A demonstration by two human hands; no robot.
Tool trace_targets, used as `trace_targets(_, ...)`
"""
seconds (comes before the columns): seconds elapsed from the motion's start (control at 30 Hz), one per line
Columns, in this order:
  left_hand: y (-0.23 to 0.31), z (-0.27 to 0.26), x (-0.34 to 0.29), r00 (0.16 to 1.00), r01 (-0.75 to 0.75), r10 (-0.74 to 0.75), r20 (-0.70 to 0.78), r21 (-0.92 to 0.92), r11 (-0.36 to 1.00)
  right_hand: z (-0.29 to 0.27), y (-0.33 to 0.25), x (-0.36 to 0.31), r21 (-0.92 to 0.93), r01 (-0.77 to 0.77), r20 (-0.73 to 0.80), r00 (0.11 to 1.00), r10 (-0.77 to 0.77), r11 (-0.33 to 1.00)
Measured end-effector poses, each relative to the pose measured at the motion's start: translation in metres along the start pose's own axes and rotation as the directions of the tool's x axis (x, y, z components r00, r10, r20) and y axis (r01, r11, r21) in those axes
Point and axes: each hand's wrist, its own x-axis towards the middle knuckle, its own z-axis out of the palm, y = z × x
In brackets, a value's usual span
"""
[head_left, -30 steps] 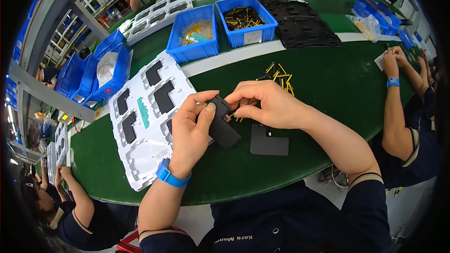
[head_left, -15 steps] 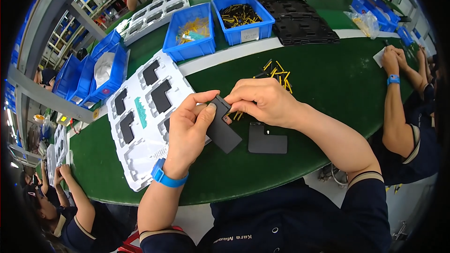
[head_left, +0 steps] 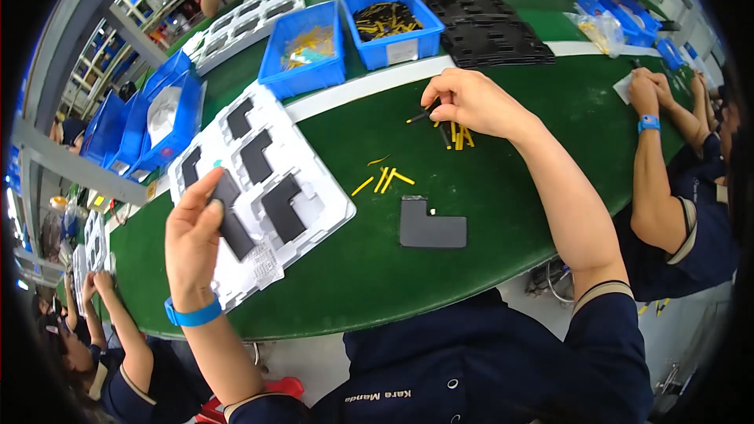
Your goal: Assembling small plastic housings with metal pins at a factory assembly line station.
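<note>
My left hand (head_left: pixel 192 239) grips a flat dark block (head_left: pixel 236 228) between thumb and fingers over the lower left part of a white moulded tray (head_left: pixel 334 208). Black L-shaped pieces (head_left: pixel 283 208) sit in several of the tray's pockets. To the right, my right hand (head_left: pixel 475 106) is pinched at a small pile of black and yellow strips (head_left: pixel 458 137). A thin black strip with a yellow tip (head_left: pixel 419 118) sticks out by its fingertips. One more dark L-shaped block (head_left: pixel 428 229) lies on the green table between my hands, with a small white connector in its inner corner.
Loose yellow strips (head_left: pixel 385 180) lie mid-table. Behind stand two blue bins (head_left: pixel 318 78), holding yellow scraps and black-yellow strips, and black trays (head_left: pixel 503 35). More blue bins (head_left: pixel 169 137) stand at left. Co-workers sit on both sides, one person's forearm (head_left: pixel 648 165) at right.
My left hand has carried the dark block left, over the tray. My right hand has left the block and moved up and away to the strip pile. Loose yellow strips now show mid-table.
</note>
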Motion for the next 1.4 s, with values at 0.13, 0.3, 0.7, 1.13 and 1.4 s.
trace_targets(0.13, -0.011, -0.059, -0.019, 0.944, 0.111, -0.026, -0.328, 0.242, 0.964, 0.013, 0.003, -0.006, -0.136, 0.146, -0.021, 0.988, -0.150, 0.980)
trace_targets(0.3, -0.018, -0.079, -0.040, 0.896, 0.357, -0.200, -0.396, 0.374, 0.856, 0.014, -0.014, -0.009, -0.103, 0.037, 0.005, 0.999, -0.037, 0.994)
trace_targets(0.7, -0.022, -0.061, -0.048, 0.910, 0.370, -0.092, -0.405, 0.691, 0.621, 0.014, -0.023, -0.008, -0.002, 0.133, -0.116, 0.984, -0.133, 0.991)
trace_targets(1.13, 0.016, 0.015, -0.008, 0.978, -0.051, 0.194, -0.072, 0.825, 0.563, 0.020, -0.035, -0.010, 0.381, 0.147, -0.023, 0.988, -0.150, 0.913)
trace_targets(1.4, -0.012, 0.140, 0.038, 0.942, -0.291, 0.095, 0.322, 0.643, 0.708, 0.024, -0.054, -0.022, 0.507, 0.011, 0.106, 0.992, -0.075, 0.862)
